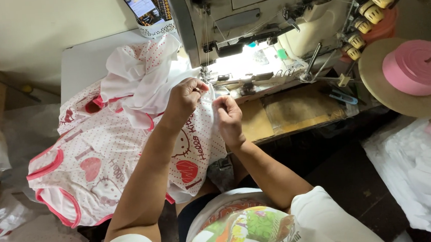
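Place was a small garment sewing workshop: an industrial sewing machine with a lit needle area sat on a worn wooden table, thread cones ranked at its right end. A big roll of pink binding tape lay on a round stand beside it, and pink-trimmed white dotted garments were piled over the left of the bench. Clear plastic bags of white fabric lay on the dark floor, and a phone stood propped behind the machine.
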